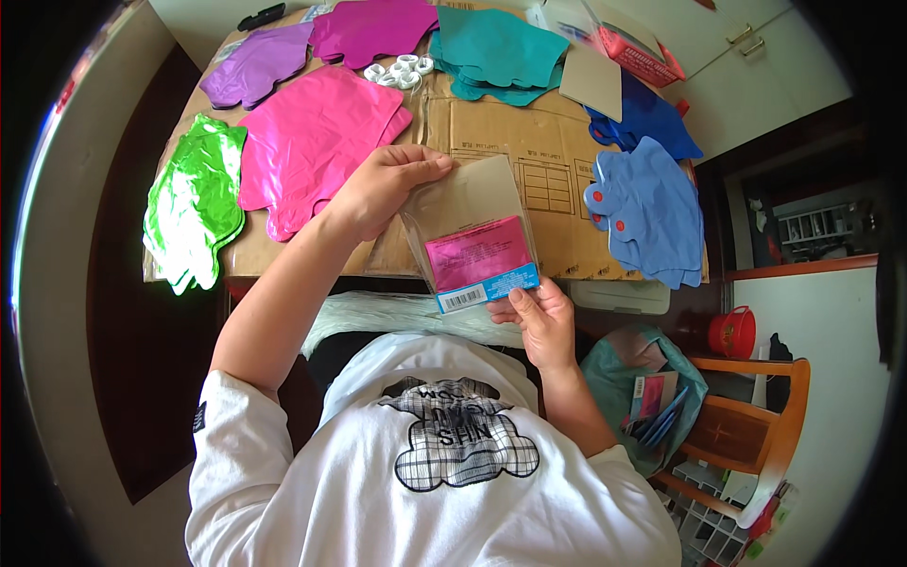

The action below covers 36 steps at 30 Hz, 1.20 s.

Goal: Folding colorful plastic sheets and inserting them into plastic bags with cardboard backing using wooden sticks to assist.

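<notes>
Between my two hands is a clear plastic packet [477, 260], tilted over the near edge of the cardboard. Inside it are a beige card, a folded magenta foil piece and a blue strip with a barcode. My left hand [389, 187] pinches the packet's upper left corner. At the lower right corner, my right hand [546, 326] grips the blue strip, thumb in front. Beyond my left wrist lies a flat stack of pink foil shapes [316, 132], like uninflated balloons. A loose beige card [591, 83] rests farther back on the right.
Cardboard [557, 184] covers the table. Around it lie flat stacks: green [194, 203], purple [255, 66], magenta [373, 30], teal [499, 47], dark blue [657, 121] and light blue [652, 222]. White rolls [402, 71] sit mid-back, a red basket [642, 57] back right. A teal bag [685, 378] of packets stands beside a wooden chair [732, 435].
</notes>
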Each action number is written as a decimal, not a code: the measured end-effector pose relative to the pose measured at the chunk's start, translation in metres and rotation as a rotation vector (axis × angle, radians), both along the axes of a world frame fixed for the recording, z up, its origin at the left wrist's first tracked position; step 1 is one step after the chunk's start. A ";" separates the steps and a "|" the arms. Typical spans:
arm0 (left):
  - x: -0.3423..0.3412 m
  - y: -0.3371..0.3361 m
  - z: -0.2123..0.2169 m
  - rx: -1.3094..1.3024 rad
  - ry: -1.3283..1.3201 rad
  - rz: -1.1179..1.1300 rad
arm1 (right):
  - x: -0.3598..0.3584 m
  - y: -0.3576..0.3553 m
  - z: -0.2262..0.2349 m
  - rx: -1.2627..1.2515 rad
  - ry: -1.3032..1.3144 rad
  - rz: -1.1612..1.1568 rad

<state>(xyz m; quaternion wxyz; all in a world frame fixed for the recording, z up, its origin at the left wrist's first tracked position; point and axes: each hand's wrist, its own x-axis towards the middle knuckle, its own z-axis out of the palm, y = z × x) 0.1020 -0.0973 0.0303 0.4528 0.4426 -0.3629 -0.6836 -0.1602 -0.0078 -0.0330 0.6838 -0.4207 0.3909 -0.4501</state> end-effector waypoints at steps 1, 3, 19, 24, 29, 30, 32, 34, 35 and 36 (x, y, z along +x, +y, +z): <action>0.000 0.000 0.000 0.009 0.007 0.005 | 0.000 0.000 -0.001 -0.015 0.003 -0.006; 0.001 -0.001 0.001 0.027 0.020 0.016 | 0.000 -0.001 -0.003 -0.044 0.008 -0.018; 0.005 0.003 -0.005 -0.059 0.146 0.038 | 0.002 -0.004 -0.003 -0.100 -0.007 -0.051; 0.009 0.001 0.000 -0.020 -0.009 -0.016 | -0.002 -0.002 -0.001 -0.150 0.049 -0.025; 0.010 0.000 0.009 -0.130 -0.287 -0.072 | -0.007 -0.003 0.001 -0.173 0.085 0.002; 0.010 -0.001 0.008 -0.137 -0.289 -0.070 | -0.007 -0.004 0.001 -0.178 0.095 0.004; 0.010 -0.001 0.002 -0.093 -0.110 -0.047 | -0.007 -0.005 0.001 -0.197 0.082 0.012; 0.011 0.000 0.000 -0.053 0.001 -0.029 | -0.007 -0.005 0.001 -0.206 0.075 0.017; 0.011 0.000 0.000 -0.033 0.023 -0.021 | -0.007 -0.005 0.001 -0.205 0.074 0.018; 0.011 0.000 0.000 -0.014 0.045 -0.014 | -0.007 -0.005 0.002 -0.204 0.073 0.020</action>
